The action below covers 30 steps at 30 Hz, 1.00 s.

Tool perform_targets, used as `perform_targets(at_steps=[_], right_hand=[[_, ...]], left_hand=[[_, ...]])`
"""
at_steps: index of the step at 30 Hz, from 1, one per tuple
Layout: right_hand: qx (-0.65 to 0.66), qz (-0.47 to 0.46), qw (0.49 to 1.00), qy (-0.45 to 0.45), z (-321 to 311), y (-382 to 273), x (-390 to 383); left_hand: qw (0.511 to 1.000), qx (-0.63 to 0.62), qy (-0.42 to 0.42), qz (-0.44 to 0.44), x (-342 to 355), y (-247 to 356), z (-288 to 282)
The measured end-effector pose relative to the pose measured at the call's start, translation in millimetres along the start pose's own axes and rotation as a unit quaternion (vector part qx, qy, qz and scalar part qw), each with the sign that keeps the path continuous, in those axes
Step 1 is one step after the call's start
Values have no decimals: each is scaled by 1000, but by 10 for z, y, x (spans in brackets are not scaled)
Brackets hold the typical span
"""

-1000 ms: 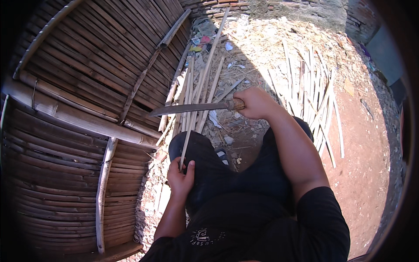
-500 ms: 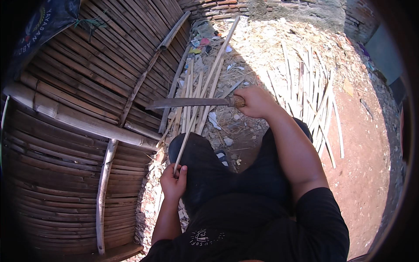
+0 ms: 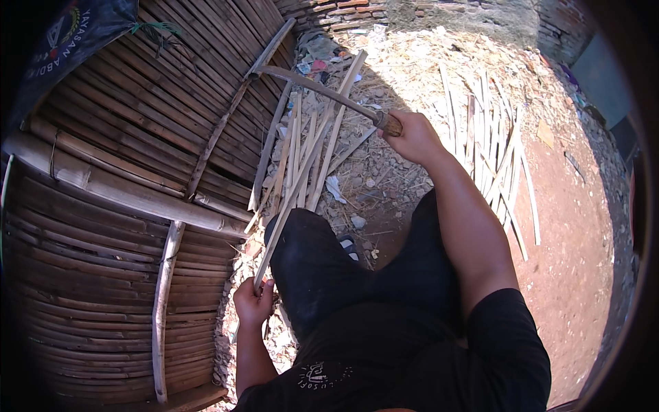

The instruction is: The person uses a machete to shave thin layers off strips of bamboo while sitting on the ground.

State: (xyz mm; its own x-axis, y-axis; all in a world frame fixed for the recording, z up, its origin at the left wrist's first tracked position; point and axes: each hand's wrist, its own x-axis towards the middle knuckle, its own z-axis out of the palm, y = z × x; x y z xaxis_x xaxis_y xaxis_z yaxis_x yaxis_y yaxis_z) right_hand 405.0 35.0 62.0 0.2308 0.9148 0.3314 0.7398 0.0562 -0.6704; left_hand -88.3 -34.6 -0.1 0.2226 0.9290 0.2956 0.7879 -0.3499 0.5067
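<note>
My left hand [image 3: 254, 302] is closed around the near end of a long pale bamboo strip [image 3: 279, 231]. The strip slants away past the outside of my left knee, toward the far ground. In my closed right hand [image 3: 417, 139] is the wooden handle of a machete [image 3: 329, 95]. Its dark blade points to the far left, its tip near the bamboo wall. The blade passes over the strip in the view; whether they touch I cannot tell. Several more pale strips [image 3: 294, 147] lie on the ground beyond my left knee.
A slatted bamboo wall [image 3: 117, 275] with a thick pole [image 3: 130, 189] runs along my left. Another pile of bamboo strips [image 3: 486, 147] lies on the ground to the right. Shavings and litter cover the far ground, up to a brick wall [image 3: 439, 15].
My left hand has drawn back toward me and left, with the strip. My right hand has moved slightly away and right, and the machete's tip has swung up, farther from me.
</note>
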Motion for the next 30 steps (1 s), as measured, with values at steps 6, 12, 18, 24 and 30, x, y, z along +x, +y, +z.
perform_targets(at_steps=[6, 12, 18, 24, 30], right_hand=[[-125, -236, 962, -56, 288, -265, -237], [-21, 41, 998, -40, 21, 110, 1], [-113, -126, 985, -42, 303, -107, -155], [-94, -67, 992, -55, 207, -21, -101], [-19, 56, 997, 43, 47, 248, 6]], left_hand=[[994, -83, -61, -29, 88, 51, 60], [995, -88, -29, -36, 3, -154, -79], [985, -135, -70, -86, -20, -82, -26], [995, -50, -82, -36, -24, -138, -69], [988, -61, -98, -99, -168, -135, -156]])
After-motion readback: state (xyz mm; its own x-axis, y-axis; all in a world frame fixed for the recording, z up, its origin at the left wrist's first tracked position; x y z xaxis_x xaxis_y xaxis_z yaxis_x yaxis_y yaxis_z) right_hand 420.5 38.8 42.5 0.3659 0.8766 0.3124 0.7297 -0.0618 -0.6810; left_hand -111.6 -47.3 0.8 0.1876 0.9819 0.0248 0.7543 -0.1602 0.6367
